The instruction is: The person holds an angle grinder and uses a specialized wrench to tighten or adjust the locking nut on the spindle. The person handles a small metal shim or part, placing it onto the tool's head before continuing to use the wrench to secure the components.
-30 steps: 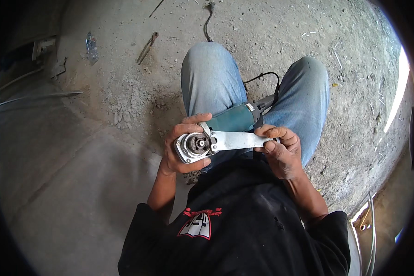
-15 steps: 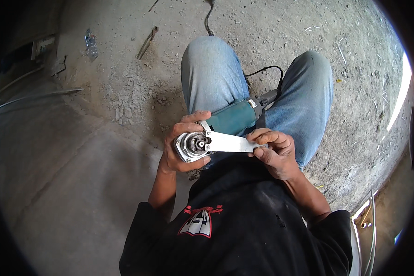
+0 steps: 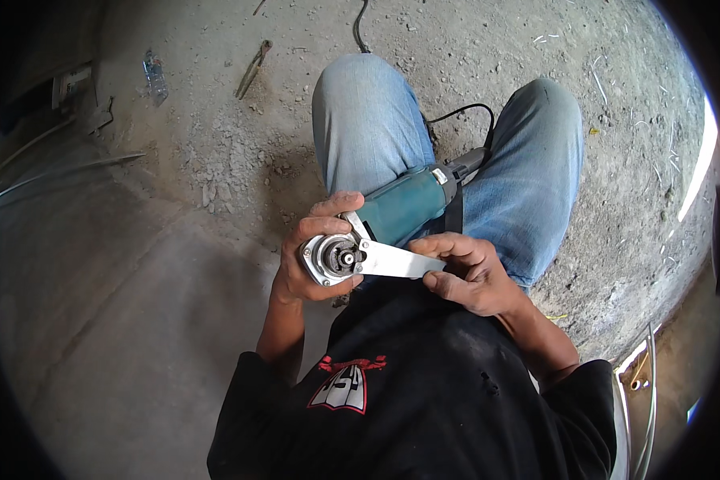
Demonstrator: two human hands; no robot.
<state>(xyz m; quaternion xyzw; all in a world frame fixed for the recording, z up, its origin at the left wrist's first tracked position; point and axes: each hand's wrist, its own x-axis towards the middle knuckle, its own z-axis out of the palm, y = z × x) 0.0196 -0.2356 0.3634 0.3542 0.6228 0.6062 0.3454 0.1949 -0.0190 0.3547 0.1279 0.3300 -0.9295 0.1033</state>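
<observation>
A teal angle grinder (image 3: pixel 400 208) lies across my lap, its tail end by my right thigh. My left hand (image 3: pixel 300 252) is wrapped round its silver metal head, fingers on the far side and thumb on the near side. The bare spindle (image 3: pixel 347 258) faces up, with no disc on it. From beside the spindle a flat silver metal strip (image 3: pixel 392 262) reaches to the right. My right hand (image 3: pixel 472 276) is closed on the strip's outer end, between thumb and fingers. How the strip joins the head is too small to tell.
Pliers (image 3: pixel 254 70) and a clear plastic bottle (image 3: pixel 155 78) lie on the dusty floor at the far left. Rubble (image 3: pixel 216 172) is scattered left of my knees. The black power cord (image 3: pixel 472 110) loops between my knees. Metal strips (image 3: pixel 650 400) stand at the lower right.
The strip's outer end has swung slightly toward me, and my right hand has shifted left with it. My left hand keeps its hold on the grinder head.
</observation>
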